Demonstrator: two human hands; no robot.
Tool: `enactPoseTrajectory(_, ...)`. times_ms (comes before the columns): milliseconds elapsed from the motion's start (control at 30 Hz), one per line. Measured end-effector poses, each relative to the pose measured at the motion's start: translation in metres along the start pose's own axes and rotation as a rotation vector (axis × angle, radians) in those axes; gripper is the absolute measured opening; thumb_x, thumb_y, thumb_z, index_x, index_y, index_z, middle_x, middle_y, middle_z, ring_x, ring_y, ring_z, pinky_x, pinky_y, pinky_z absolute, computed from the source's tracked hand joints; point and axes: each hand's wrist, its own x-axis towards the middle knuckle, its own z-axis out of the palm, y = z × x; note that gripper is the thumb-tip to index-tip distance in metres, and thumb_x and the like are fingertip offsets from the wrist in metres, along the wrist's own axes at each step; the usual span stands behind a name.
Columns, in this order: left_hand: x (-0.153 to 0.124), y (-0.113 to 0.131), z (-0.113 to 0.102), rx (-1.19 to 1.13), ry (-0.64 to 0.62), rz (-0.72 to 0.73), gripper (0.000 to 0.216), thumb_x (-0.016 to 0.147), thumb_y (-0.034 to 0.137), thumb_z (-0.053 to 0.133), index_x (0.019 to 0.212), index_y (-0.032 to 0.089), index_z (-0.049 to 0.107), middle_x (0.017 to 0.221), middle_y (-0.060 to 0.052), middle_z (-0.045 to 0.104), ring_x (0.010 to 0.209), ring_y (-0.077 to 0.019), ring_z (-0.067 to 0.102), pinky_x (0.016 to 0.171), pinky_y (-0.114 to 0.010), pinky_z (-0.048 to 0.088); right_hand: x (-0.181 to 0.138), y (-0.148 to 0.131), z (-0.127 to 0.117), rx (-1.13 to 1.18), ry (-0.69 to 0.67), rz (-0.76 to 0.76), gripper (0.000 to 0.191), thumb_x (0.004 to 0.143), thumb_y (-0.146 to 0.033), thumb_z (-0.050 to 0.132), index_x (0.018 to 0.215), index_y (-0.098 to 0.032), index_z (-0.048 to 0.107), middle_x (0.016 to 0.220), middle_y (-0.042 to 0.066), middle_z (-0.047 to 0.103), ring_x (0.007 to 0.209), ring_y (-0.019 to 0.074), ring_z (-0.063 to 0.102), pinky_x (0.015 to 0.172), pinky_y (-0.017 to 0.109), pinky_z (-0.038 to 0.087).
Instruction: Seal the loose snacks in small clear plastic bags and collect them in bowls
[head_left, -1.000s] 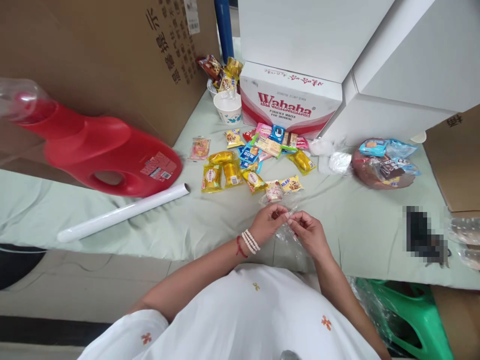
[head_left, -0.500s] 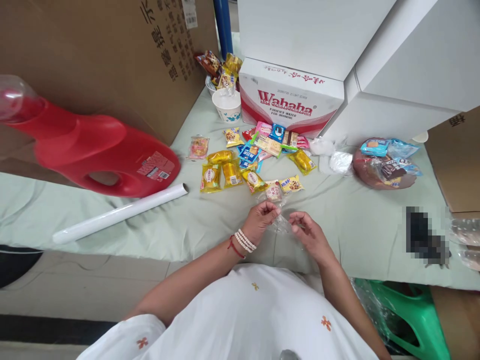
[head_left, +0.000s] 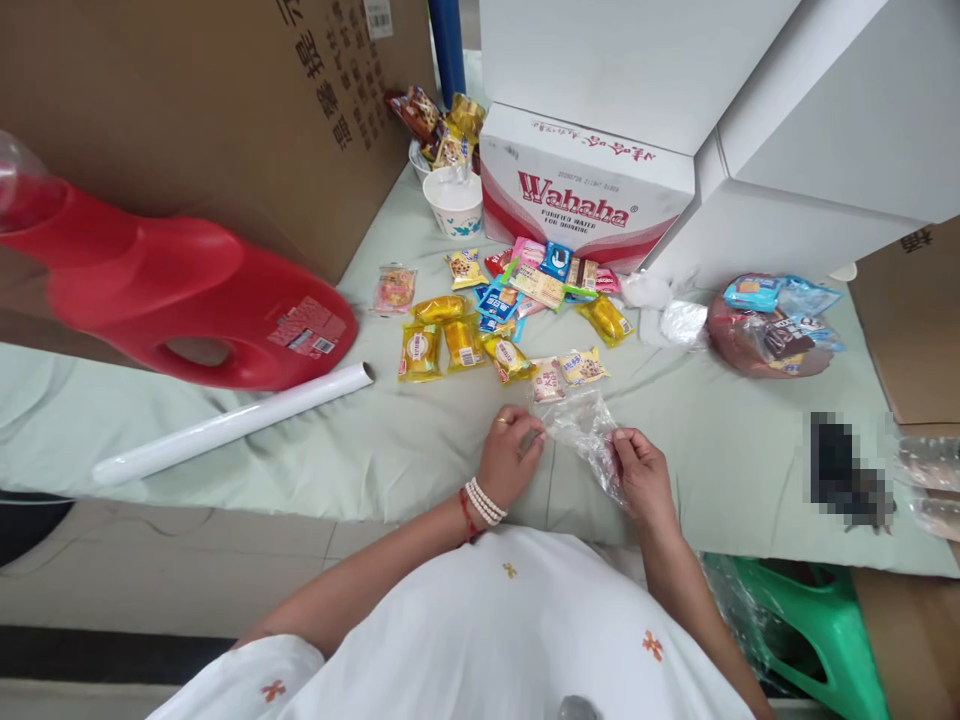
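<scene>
A clear plastic bag [head_left: 589,425], thin and crumpled, hangs from my right hand [head_left: 645,475]; thumb and fingers pinch its right edge. My left hand [head_left: 511,455] is beside the bag's left edge, fingers half curled and a small gap between thumb and forefinger. Whether its fingertips touch the plastic is hard to see. Just beyond the bag lie a small pale packet with red print [head_left: 548,380] and a yellow cookie packet [head_left: 583,367]. Several gold-wrapped cakes [head_left: 463,342] sit farther left, and blue snack packets [head_left: 499,300] lie behind them in a mixed pile.
A red detergent bottle [head_left: 187,290] and a white roll [head_left: 232,424] lie at left. At the back stand a paper cup [head_left: 454,203] and a Wahaha carton [head_left: 585,190]. A reddish-brown bowl of snacks [head_left: 772,365] stands at right, near crumpled clear plastic [head_left: 684,325].
My right hand has taken hold of the clear bag and drawn it right, spreading it out. My left hand, which pinched it before, has loosened and moved slightly left.
</scene>
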Motion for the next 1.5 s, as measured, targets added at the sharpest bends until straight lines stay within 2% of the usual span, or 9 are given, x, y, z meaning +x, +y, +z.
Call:
enactPoseTrajectory(67, -0.006, 0.008, 0.001, -0.055, -0.01, -0.126, 0.017, 0.089, 0.033, 0.06, 0.082, 0.019, 0.067, 0.08, -0.001, 0.059, 0.069, -0.0142, 0.054, 0.068, -0.028, 0.045, -0.005, -0.001, 0.001, -0.052, 0.023, -0.062, 0.04, 0.087, -0.061, 0.067, 0.082, -0.021, 0.062, 0.055, -0.006, 0.05, 0.048, 0.0114, 0.039, 0.047, 0.025, 0.031)
enactPoseTrajectory(167, -0.007, 0.018, 0.009, -0.285, -0.265, -0.429, 0.047, 0.091, 0.057, 0.055, 0.064, 0.018, 0.057, 0.055, 0.005, 0.045, 0.051, -0.0105, 0.044, 0.054, -0.025, 0.036, -0.017, -0.003, 0.007, -0.182, 0.054, -0.186, 0.037, 0.092, -0.057, 0.062, 0.082, -0.021, 0.065, 0.057, -0.004, 0.051, 0.053, 0.0127, 0.045, 0.052, 0.025, 0.037)
enactPoseTrajectory(300, -0.002, 0.022, 0.022, -0.558, -0.406, -0.732, 0.051, 0.079, 0.065, 0.067, 0.067, 0.017, 0.057, 0.056, 0.004, 0.053, 0.041, -0.0081, 0.047, 0.043, -0.023, 0.026, -0.033, -0.001, 0.016, -0.259, -0.034, -0.333, 0.032, 0.095, -0.05, 0.061, 0.088, -0.02, 0.073, 0.074, 0.001, 0.066, 0.069, 0.0158, 0.058, 0.067, 0.027, 0.047)
enactPoseTrajectory(433, 0.003, 0.019, 0.023, -0.637, -0.406, -0.737, 0.042, 0.065, 0.049, 0.083, 0.073, 0.015, 0.06, 0.069, 0.001, 0.064, 0.048, -0.0075, 0.056, 0.044, -0.02, 0.026, -0.035, 0.004, 0.013, -0.181, 0.002, -0.27, 0.032, 0.092, -0.049, 0.064, 0.092, -0.02, 0.076, 0.088, 0.004, 0.073, 0.082, 0.0192, 0.064, 0.074, 0.029, 0.051)
enactPoseTrajectory(633, 0.0, 0.014, 0.008, -0.731, -0.445, -0.724, 0.043, 0.063, 0.049, 0.085, 0.08, 0.013, 0.07, 0.079, -0.004, 0.072, 0.044, -0.0036, 0.047, 0.044, -0.021, 0.024, -0.018, 0.016, -0.019, -0.108, 0.081, -0.07, 0.038, 0.087, -0.057, 0.067, 0.088, -0.019, 0.07, 0.071, 0.0, 0.062, 0.058, 0.0142, 0.05, 0.054, 0.027, 0.043)
enactPoseTrajectory(833, -0.003, 0.016, 0.006, -0.705, -0.463, -0.691, 0.039, 0.067, 0.048, 0.081, 0.081, 0.012, 0.072, 0.085, -0.006, 0.075, 0.044, -0.0042, 0.05, 0.046, -0.022, 0.026, -0.02, 0.002, -0.036, -0.516, 0.326, -0.424, 0.035, 0.09, -0.05, 0.065, 0.104, -0.019, 0.073, 0.096, 0.007, 0.068, 0.081, 0.019, 0.061, 0.075, 0.032, 0.051)
enactPoseTrajectory(1033, -0.006, 0.013, 0.011, -0.611, -0.489, -0.647, 0.032, 0.072, 0.044, 0.075, 0.08, 0.013, 0.073, 0.079, -0.004, 0.074, 0.043, -0.0065, 0.053, 0.046, -0.022, 0.027, -0.019, -0.018, 0.001, -0.405, -0.141, -0.263, 0.046, 0.094, -0.061, 0.055, 0.09, -0.019, 0.072, 0.078, 0.002, 0.068, 0.067, 0.0165, 0.057, 0.064, 0.028, 0.045)
enactPoseTrajectory(1267, -0.012, 0.008, 0.021, -0.448, -0.534, -0.528, 0.021, 0.078, 0.033, 0.065, 0.075, 0.014, 0.073, 0.053, 0.002, 0.06, 0.041, -0.01, 0.052, 0.049, -0.023, 0.034, 0.001, -0.025, 0.044, -0.603, -0.053, -0.335, 0.044, 0.093, -0.063, 0.053, 0.094, -0.021, 0.063, 0.076, 0.002, 0.067, 0.068, 0.0186, 0.058, 0.067, 0.029, 0.043)
enactPoseTrajectory(1500, -0.014, 0.007, 0.012, -0.386, -0.557, -0.526, 0.024, 0.081, 0.037, 0.063, 0.074, 0.016, 0.071, 0.047, 0.003, 0.054, 0.038, -0.0114, 0.047, 0.046, -0.024, 0.033, 0.028, -0.018, 0.055, -0.64, -0.118, -0.377, 0.023, 0.088, -0.036, 0.048, 0.082, -0.021, 0.065, 0.075, 0.003, 0.068, 0.069, 0.0191, 0.057, 0.068, 0.03, 0.042)
